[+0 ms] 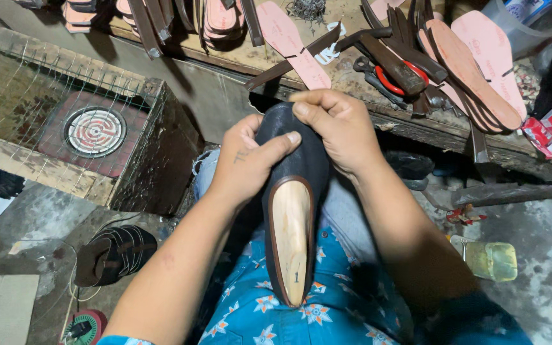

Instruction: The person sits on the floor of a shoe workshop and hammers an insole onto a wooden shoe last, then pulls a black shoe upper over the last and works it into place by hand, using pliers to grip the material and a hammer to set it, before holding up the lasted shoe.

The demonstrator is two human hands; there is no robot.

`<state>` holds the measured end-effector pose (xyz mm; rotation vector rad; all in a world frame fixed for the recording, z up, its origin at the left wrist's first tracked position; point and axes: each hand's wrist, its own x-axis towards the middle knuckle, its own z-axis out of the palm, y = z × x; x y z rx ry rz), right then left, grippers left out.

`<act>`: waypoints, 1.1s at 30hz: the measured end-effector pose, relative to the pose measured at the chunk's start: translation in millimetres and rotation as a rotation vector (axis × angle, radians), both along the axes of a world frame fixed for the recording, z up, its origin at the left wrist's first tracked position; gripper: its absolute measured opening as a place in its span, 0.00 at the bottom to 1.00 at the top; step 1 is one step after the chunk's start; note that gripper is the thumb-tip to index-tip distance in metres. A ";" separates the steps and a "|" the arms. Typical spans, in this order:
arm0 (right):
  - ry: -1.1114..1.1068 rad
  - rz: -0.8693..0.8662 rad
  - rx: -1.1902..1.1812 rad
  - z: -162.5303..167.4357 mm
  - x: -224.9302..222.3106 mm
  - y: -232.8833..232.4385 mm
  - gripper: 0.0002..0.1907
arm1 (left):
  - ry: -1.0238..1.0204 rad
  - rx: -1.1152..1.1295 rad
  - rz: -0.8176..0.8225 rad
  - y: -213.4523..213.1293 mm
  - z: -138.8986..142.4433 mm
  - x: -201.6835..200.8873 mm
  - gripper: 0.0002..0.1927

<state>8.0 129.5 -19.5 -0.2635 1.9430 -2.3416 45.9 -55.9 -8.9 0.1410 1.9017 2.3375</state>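
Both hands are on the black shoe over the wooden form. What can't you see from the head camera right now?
- Toe of the black shoe: covered by the left hand and right hand.
- Right fingertips: curled behind the shoe.
- Pink insoles: cut off by the top edge.
- Space under the workbench: too dark.

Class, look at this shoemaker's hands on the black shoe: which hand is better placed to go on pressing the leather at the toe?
Probably the right hand: its fingers curl over the toe end of the black shoe. The left hand grips the shoe's side, thumb across the upper, steadying it on the lap.
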 end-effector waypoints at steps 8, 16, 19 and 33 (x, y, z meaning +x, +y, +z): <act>-0.460 0.250 -0.104 -60.9 53.4 -0.9 0.21 | -0.277 0.297 0.313 -57.4 -26.0 -51.1 0.10; -0.605 0.271 -0.282 -84.5 100.1 -12.2 0.17 | -0.626 0.094 0.500 -72.3 -34.6 -53.1 0.16; -0.600 0.300 -0.316 -84.2 100.0 -14.1 0.15 | -0.686 0.062 0.473 -72.2 -40.3 -48.3 0.16; -0.206 0.021 -0.029 -80.6 82.4 -12.8 0.14 | -0.114 0.125 0.514 -76.8 -37.3 -39.8 0.09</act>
